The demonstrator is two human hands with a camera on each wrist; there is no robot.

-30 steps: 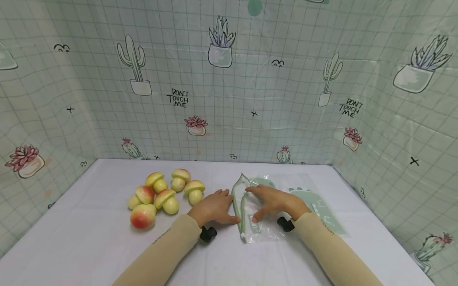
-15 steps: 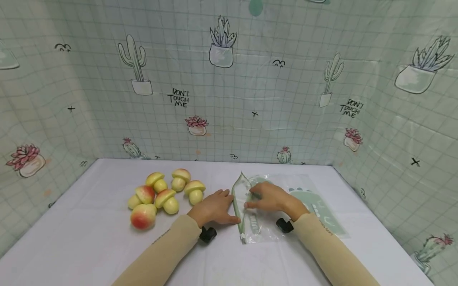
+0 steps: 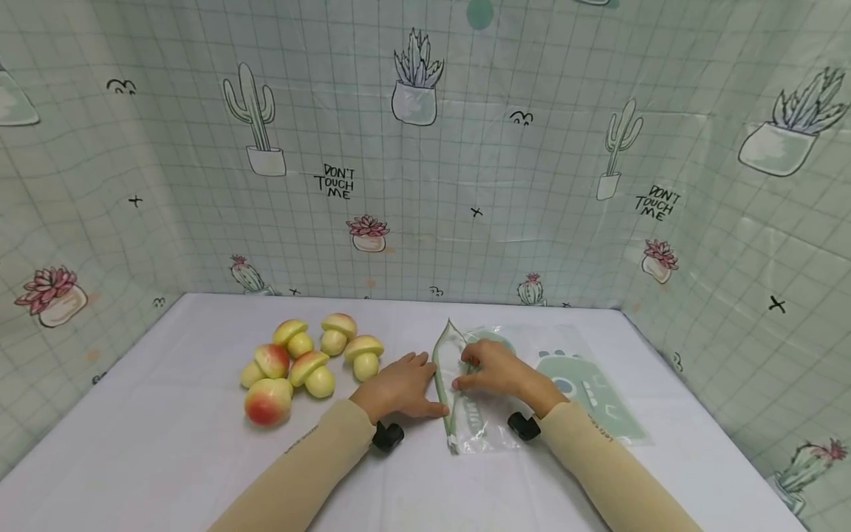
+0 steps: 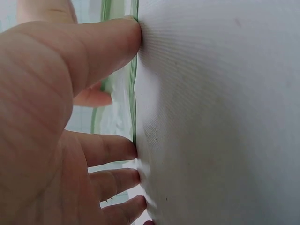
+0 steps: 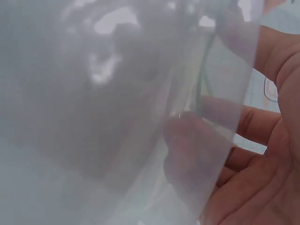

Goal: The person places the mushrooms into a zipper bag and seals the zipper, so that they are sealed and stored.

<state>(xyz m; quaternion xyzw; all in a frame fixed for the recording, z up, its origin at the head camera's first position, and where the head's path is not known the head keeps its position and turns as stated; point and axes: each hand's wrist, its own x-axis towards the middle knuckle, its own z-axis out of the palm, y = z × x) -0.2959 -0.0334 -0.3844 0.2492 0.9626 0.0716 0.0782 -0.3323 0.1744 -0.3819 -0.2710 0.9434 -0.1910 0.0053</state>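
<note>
A clear zip bag (image 3: 495,436) with a green zip edge and pale green prints lies flat on the table, its mouth parted on the left side. My left hand (image 3: 401,386) rests on the table with spread fingers; in the left wrist view its thumb (image 4: 108,44) and fingertips press down the bag's lower zip edge (image 4: 133,98). My right hand (image 3: 497,369) grips the bag's upper layer near the mouth with bent fingers. In the right wrist view, clear film (image 5: 108,122) covers the fingertips of the right hand (image 5: 253,154), so their contact is blurred.
Several yellow and red mushroom-shaped pieces (image 3: 319,382) sit grouped on the white table (image 3: 166,443), left of my left hand. Behind and at both sides hangs a grid-patterned cloth (image 3: 425,170) with printed cacti.
My right hand's fingers have bent inward from a spread pose, with thumb and fingers closer together on the bag's upper layer. My left hand has stayed in place.
</note>
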